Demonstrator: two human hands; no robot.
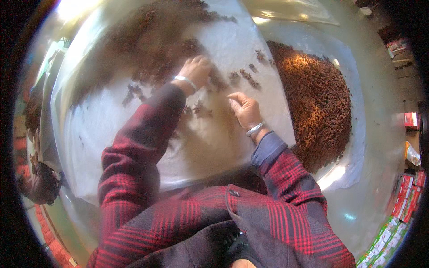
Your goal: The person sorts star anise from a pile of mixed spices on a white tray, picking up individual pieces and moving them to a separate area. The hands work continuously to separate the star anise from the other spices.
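Observation:
A heap of dark star anise lies on a white sheet in front of me. My left hand, with a silver bangle at the wrist, reaches over the near edge of this heap. Blur and the back of the hand hide what its fingers touch. To its right, my right hand hovers over the sheet, fingers curled and thumb close to the forefinger; whether it pinches anything is unclear. Loose star anise pods lie between my forearms, and several more are scattered beyond my right hand.
Right of the sheet, a large reddish-brown heap rests on another pale sheet. Red and green packages line the far right. At the left edge is a person in dark clothing, with red items in a row below.

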